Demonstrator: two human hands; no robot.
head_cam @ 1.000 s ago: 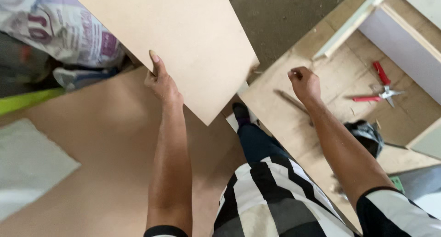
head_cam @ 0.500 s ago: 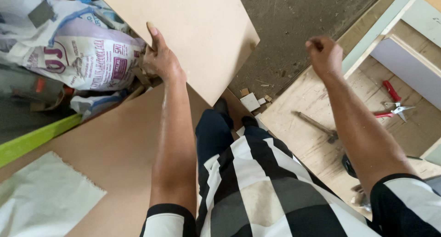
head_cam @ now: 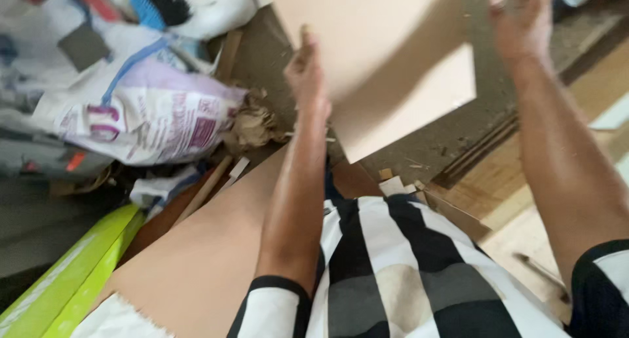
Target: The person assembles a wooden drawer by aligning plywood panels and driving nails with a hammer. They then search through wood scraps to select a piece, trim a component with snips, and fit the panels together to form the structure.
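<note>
We note a heap of printed white sacks left of the work, crumpled brown paper against it; a lime-green strip at lower left; a large brown sheet under our left arm; sacks closed, contents unseen; the pale board stands tilted above gritty, chip-strewn floor; our left hand grips its left edge; our right hand, blurred, fingers spread open, is at its upper right; contact uncertain
</note>
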